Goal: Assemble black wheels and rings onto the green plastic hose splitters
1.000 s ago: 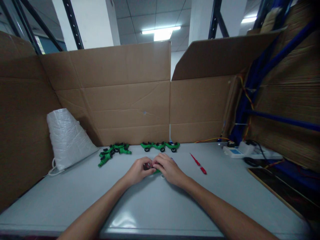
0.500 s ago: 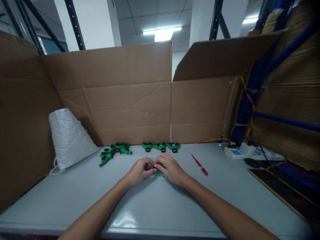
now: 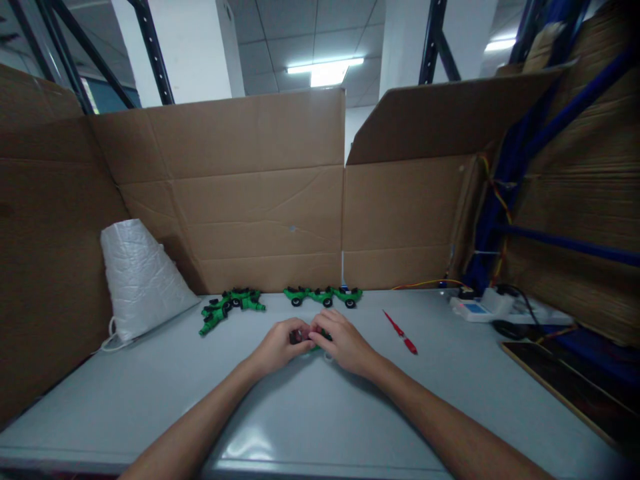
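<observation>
My left hand (image 3: 280, 345) and my right hand (image 3: 346, 341) meet over the middle of the table, fingers closed around a small green toy car (image 3: 317, 347). Only slivers of its green body and some dark parts show between the fingers; the rest is hidden. Just below the right fingers lies a small white ring-like piece (image 3: 328, 357). Behind the hands, several green toy cars (image 3: 323, 297) with black wheels stand in a row. To the left is a cluster of similar green toys (image 3: 234, 302). A red screwdriver (image 3: 401, 332) lies right of my right hand.
A white padded bag (image 3: 145, 283) leans at the left on the grey table (image 3: 295, 427). Cardboard walls (image 3: 260, 220) enclose the back and sides. At the right are a power strip (image 3: 530, 313), cables, a dark flat panel (image 3: 560, 380) and a blue metal frame (image 3: 495, 207).
The whole view has shifted very slightly downward. Both hands keep their hold on the toy car with only tiny finger movement.
</observation>
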The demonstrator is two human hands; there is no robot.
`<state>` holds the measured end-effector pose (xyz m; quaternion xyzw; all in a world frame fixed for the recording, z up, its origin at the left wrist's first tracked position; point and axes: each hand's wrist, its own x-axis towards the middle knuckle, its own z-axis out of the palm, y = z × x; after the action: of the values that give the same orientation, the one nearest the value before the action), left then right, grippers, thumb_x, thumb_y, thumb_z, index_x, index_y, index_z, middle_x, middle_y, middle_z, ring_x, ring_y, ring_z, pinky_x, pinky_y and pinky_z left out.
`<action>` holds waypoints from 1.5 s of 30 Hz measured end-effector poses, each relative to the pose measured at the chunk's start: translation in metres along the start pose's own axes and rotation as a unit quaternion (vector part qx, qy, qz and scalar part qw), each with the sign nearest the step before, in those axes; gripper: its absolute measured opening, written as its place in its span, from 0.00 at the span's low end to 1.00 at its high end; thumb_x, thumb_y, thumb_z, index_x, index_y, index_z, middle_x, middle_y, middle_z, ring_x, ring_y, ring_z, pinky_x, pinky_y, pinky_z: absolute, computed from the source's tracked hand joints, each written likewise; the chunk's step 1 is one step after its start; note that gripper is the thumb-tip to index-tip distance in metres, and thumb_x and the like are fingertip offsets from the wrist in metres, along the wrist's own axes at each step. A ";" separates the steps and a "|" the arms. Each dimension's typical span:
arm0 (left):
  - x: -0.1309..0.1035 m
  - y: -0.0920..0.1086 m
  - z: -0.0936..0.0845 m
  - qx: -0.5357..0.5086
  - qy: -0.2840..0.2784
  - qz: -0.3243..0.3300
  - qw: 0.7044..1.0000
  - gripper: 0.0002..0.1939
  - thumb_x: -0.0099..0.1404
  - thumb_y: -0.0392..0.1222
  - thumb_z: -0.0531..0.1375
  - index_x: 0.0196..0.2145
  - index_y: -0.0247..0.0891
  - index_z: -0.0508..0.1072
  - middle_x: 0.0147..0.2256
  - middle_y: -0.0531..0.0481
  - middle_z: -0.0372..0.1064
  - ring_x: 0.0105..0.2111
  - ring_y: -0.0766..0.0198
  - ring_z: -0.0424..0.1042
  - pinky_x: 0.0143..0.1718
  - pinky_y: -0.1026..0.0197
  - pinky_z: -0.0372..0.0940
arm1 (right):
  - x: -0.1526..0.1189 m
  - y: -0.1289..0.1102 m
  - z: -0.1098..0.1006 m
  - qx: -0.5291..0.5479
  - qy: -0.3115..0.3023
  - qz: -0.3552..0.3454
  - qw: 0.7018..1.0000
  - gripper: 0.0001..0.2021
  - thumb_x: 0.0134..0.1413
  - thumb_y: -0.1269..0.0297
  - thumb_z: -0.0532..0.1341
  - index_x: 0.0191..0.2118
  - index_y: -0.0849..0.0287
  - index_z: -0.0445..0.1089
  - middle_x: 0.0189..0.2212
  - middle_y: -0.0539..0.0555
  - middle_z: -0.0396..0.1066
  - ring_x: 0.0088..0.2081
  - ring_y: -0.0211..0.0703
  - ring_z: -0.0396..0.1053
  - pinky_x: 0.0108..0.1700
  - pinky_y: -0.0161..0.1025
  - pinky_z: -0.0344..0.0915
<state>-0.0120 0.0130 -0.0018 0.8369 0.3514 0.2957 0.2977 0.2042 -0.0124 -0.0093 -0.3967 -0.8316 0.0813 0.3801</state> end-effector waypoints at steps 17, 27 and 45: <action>0.001 0.000 0.000 -0.001 -0.003 -0.007 1.000 0.19 0.66 0.55 0.67 0.41 0.35 0.80 0.32 0.50 0.73 0.32 0.63 0.67 0.34 0.64 0.60 | 0.001 0.001 0.000 -0.016 0.000 -0.021 1.000 0.07 0.72 0.64 0.61 0.38 0.55 0.69 0.38 0.52 0.72 0.44 0.47 0.67 0.49 0.42 0.62; 0.001 -0.001 0.001 0.009 0.002 -0.008 1.000 0.18 0.67 0.54 0.66 0.41 0.34 0.80 0.33 0.50 0.74 0.31 0.63 0.68 0.33 0.64 0.60 | 0.000 0.002 0.000 0.017 0.007 -0.007 1.000 0.06 0.73 0.64 0.60 0.40 0.55 0.71 0.39 0.52 0.72 0.44 0.46 0.68 0.48 0.41 0.62; -0.001 -0.002 0.002 0.023 0.010 -0.001 1.000 0.15 0.67 0.50 0.67 0.43 0.35 0.80 0.33 0.51 0.72 0.32 0.63 0.68 0.34 0.64 0.61 | 0.002 0.002 0.000 0.032 0.014 -0.001 0.999 0.07 0.73 0.64 0.60 0.39 0.55 0.71 0.38 0.52 0.72 0.44 0.46 0.67 0.48 0.41 0.62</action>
<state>-0.0121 0.0133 -0.0048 0.8403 0.3622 0.2952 0.2750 0.2049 -0.0095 -0.0094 -0.3847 -0.8237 0.1014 0.4041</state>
